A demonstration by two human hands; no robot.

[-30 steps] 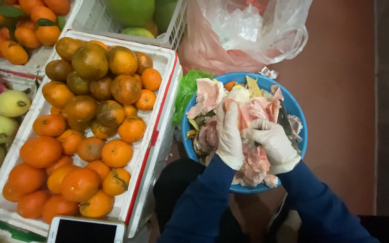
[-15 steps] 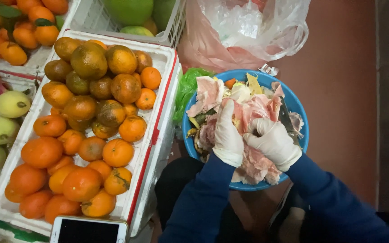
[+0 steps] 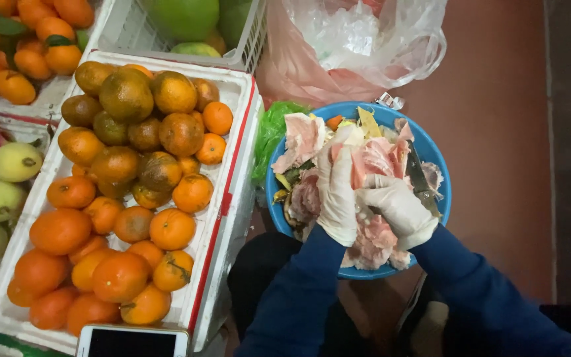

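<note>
My left hand [image 3: 336,193] and my right hand [image 3: 398,209], both in white gloves with dark blue sleeves, are over a blue basin [image 3: 436,160]. Together they grip a chunk of pink fruit flesh [image 3: 378,157], the left from the side and the right from below. The basin holds several pieces of pink and white peel [image 3: 302,136] and some yellow and orange scraps. A knife [image 3: 419,178] lies in the basin just right of my right hand.
A white foam box [image 3: 230,198] of oranges [image 3: 61,231] stands left of the basin. Pale green fruits [image 3: 14,162] lie further left. A basket with large green fruits [image 3: 184,16] and plastic bags [image 3: 358,46] sit behind. A phone [image 3: 132,341] lies at the bottom edge.
My hands have shifted a little over the basin, and the pink chunk now sits higher between them. Nothing else has moved.
</note>
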